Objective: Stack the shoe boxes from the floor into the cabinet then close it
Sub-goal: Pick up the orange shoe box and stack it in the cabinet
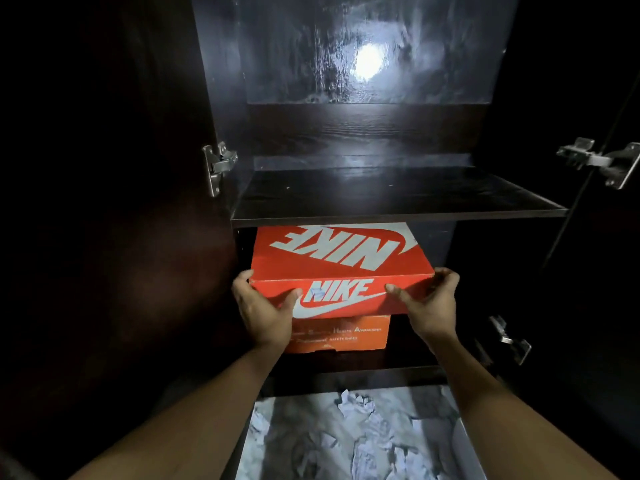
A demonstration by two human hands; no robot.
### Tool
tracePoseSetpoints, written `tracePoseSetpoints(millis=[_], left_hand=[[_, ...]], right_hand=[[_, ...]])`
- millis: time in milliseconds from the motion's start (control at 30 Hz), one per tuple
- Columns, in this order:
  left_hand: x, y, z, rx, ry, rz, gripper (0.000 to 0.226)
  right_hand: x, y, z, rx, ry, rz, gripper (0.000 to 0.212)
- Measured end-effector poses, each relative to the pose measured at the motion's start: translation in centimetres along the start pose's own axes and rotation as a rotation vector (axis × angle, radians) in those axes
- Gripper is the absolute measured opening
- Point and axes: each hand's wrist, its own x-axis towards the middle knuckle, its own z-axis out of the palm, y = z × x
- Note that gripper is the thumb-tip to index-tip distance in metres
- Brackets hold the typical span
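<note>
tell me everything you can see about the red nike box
The Nike box is red-orange cardboard with its lid on. White NIKE lettering and a swoosh mark the lid, upside down from this view, and the near end face. Its edges look slightly scuffed. It lies level, long side running inward, just under the dark shelf and atop a smaller orange box, which its near end overhangs. The left hand and right hand hold its near corners, thumbs on the front face.

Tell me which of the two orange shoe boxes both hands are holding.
The upper Nike box, gripped at its front corners by the left hand and right hand. The smaller safety-shoes box lies beneath it.
</note>
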Motion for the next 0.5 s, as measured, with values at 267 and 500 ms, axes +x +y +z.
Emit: tracePoseSetpoints(millis=[267, 500], left_hand=[[1.5, -1.5, 4.0, 0.037, 0.107, 0.057, 0.054], [3.2, -3.4, 5.0, 0.338, -0.049, 0.117, 0.083]], right_hand=[[2.1, 2.1, 3.5, -0.044, 0.037, -0.078, 0.102], [3.7, 2.8, 5.9, -0.09, -0.036, -0.116, 0.109]])
